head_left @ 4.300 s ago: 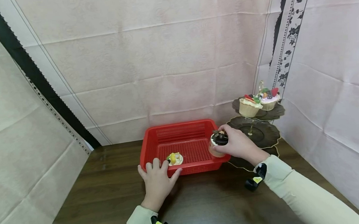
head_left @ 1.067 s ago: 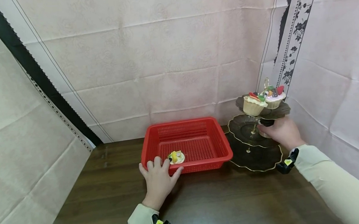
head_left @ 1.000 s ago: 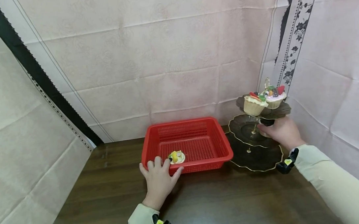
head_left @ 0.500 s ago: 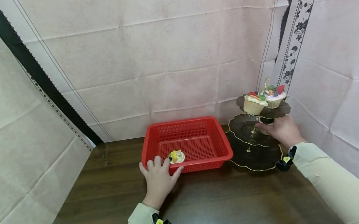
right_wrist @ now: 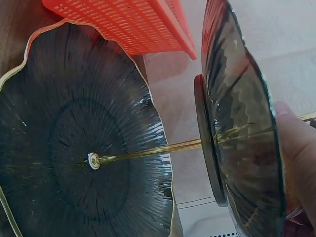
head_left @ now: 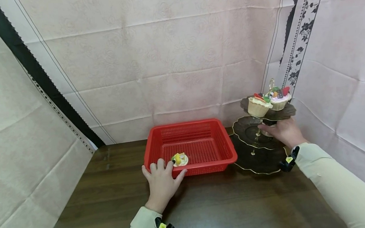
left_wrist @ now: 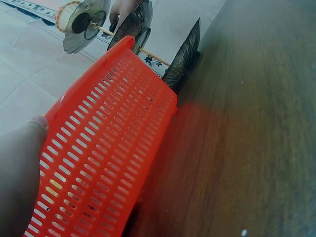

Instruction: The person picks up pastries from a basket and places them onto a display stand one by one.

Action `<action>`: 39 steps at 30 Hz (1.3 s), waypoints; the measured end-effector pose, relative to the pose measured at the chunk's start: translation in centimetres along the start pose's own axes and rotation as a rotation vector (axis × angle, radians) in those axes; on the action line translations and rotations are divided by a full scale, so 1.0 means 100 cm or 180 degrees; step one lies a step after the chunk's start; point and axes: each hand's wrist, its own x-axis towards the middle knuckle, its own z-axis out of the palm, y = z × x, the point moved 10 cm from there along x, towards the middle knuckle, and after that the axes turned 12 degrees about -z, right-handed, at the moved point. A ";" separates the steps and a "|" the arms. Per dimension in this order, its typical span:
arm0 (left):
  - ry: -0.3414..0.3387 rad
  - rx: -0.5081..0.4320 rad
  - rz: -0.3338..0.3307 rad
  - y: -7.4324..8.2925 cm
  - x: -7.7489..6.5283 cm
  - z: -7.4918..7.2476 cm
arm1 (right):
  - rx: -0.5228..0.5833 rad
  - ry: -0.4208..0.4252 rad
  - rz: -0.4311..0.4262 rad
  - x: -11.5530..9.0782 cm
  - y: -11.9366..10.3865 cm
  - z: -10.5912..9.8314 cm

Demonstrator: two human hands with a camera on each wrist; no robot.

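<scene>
My left hand (head_left: 161, 185) holds the near left rim of a red plastic basket (head_left: 208, 169), fingers over the edge and thumb along the outer front wall. A cupcake with cream and yellow fruit topping (head_left: 181, 159) sits in the basket by those fingers. At the right, my right hand (head_left: 287, 132) reaches between the tiers of a dark three-tier cake stand (head_left: 246, 128). Its thumb and fingers are round a chocolate-topped cupcake (head_left: 267, 133) at the middle plate, largely hidden by the hand and top plate. In the right wrist view the thumb (right_wrist: 296, 143) shows beyond the middle plate's edge.
Two fruit-topped cupcakes, a cream one (head_left: 257, 108) and a lilac one (head_left: 279, 100), stand on the top plate close above the right hand. The stand's bottom plate (head_left: 259, 161) lies beside the basket. Pale cloth walls (head_left: 183, 60) enclose the dark wooden table (head_left: 209, 203).
My right hand has carried the chocolate cupcake from the basket's right end to the stand's middle tier. Over the last second it shifts slightly left. The left hand stays at the basket rim.
</scene>
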 end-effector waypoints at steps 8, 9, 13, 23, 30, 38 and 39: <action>0.0006 -0.0003 -0.0011 -0.001 0.000 0.000 | 0.0050 -0.0063 0.0025 0.004 0.004 0.003; 0.0003 -0.0002 -0.0012 -0.001 0.000 0.000 | 0.0059 -0.0064 0.0013 0.005 0.003 0.003; -0.0010 -0.0007 -0.0016 -0.001 0.000 0.000 | 0.0172 0.0006 -0.0099 0.008 0.003 0.003; -0.0033 0.0001 -0.0023 0.000 0.000 0.001 | 0.0362 0.0020 -0.0228 0.014 0.009 0.007; -0.0042 0.0012 -0.0020 0.000 0.000 0.001 | 0.0631 0.0024 -0.0253 0.015 0.014 0.010; -0.0017 -0.0002 -0.0021 -0.001 0.000 0.001 | 0.0812 -0.0083 -0.0242 0.010 0.010 0.009; -0.0019 -0.0003 -0.0022 -0.001 0.000 0.001 | 0.0827 -0.0101 -0.0235 0.008 0.010 0.008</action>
